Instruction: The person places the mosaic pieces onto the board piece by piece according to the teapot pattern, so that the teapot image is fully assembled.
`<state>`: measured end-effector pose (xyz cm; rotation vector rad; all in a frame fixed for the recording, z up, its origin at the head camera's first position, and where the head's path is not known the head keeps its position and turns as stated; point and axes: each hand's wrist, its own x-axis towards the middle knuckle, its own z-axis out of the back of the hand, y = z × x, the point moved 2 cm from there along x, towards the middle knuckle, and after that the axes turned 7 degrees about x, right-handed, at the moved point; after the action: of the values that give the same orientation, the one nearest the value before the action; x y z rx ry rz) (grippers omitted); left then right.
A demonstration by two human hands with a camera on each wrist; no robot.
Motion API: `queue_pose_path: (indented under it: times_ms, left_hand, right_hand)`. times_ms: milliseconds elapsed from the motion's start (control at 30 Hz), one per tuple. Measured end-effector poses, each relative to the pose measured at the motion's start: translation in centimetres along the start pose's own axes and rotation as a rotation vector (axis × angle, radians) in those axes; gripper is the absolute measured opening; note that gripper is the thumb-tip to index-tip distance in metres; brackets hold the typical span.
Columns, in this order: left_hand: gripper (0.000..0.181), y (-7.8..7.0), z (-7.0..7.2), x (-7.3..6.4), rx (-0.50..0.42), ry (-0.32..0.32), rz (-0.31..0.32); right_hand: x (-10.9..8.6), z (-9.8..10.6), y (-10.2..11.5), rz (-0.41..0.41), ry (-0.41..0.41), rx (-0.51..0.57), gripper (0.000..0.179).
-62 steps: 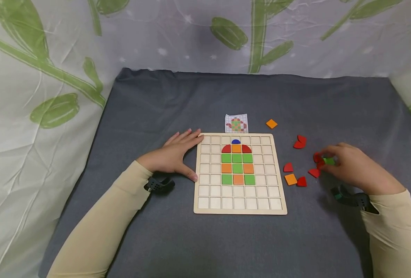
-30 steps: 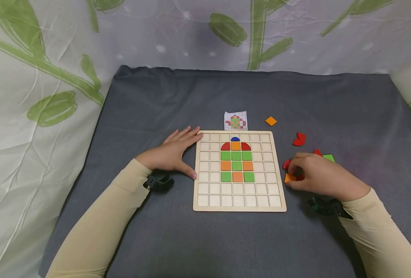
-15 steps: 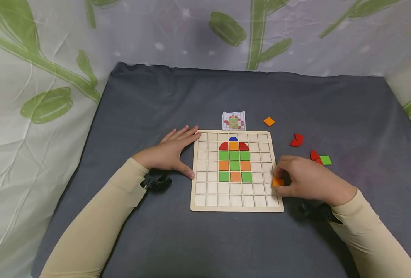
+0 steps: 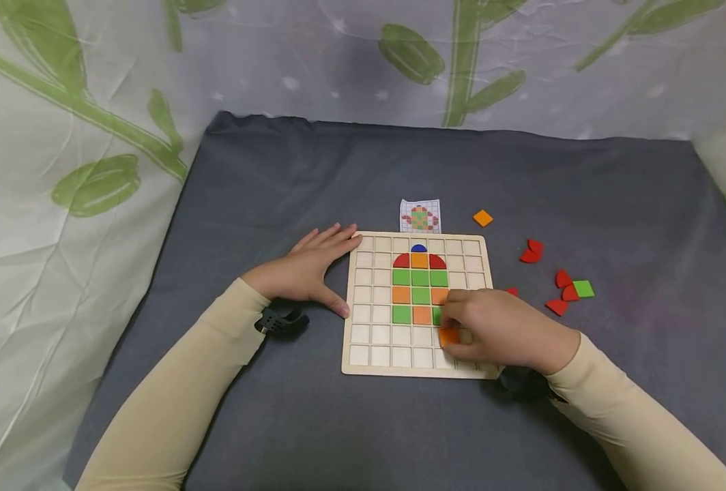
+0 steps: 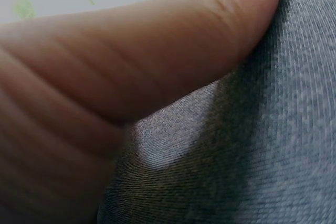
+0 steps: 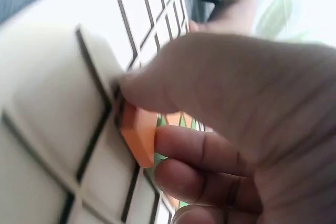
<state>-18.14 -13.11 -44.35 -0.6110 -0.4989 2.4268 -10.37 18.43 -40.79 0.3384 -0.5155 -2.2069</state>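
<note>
A wooden grid board [image 4: 363, 370] lies on the dark cloth, with green, orange, red and blue tiles set in its middle columns. My left hand [image 4: 304, 273] is spread at the board's left edge, thumb and fingertips touching the rim. Over the lower right cells, my right hand [image 4: 501, 331] pinches an orange square tile [image 6: 139, 135] between thumb and fingers. In the right wrist view that tile is tilted, one edge right at the grid ribs. Part of the board's right side is hidden beneath the right hand.
A small printed pattern card [image 4: 420, 217] touches the board's far edge. An orange tile [image 4: 482, 218] lies to its right. Several red quarter-round tiles [image 4: 557, 307] and a green square tile [image 4: 583, 289] lie on the cloth right of the board.
My right hand has moved left from the loose tiles, picked up an orange square tile beside the board and carried it over the grid. The left hand stays at the board's edge.
</note>
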Motion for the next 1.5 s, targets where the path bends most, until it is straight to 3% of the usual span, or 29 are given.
queue_pose_path:
  times_ms: [167,533,800,900,1000,1267,1500]
  left_hand:
    - [0.133,-0.2,0.0,0.1,-0.004,0.0,0.0]
    - [0.134,-0.3,0.0,0.1,-0.009,-0.004,0.002]
    - [0.133,-0.4,-0.2,0.1,-0.003,-0.008,0.005]
    - [0.134,-0.4,-0.3,0.1,0.002,-0.007,0.005]
    - [0.134,-0.4,-0.3,0.1,0.0,-0.007,0.004]
    - [0.134,-0.3,-0.1,0.0,-0.001,-0.004,0.002]
    - [0.134,-0.2,0.0,-0.1,0.01,0.0,0.007]
  right_hand:
    - [0.1,-0.3,0.5,0.034,-0.009,0.002,0.012]
    - [0.0,-0.2,0.6,-0.074,0.032,0.059,0.02]
    - [-1.1,1.5,-0.3,-0.172,0.01,0.056,0.023]
    - [-1.9,2.8,-1.4,-0.253,-0.001,0.019,0.029]
    - [-3.0,4.2,-2.9,-0.346,0.006,-0.009,0.022]
    - [-6.2,7.2,-9.2,-0.529,0.068,0.058,0.021]
    - [-8.0,7.8,-12.8,-0.592,0.085,0.113,0.029]
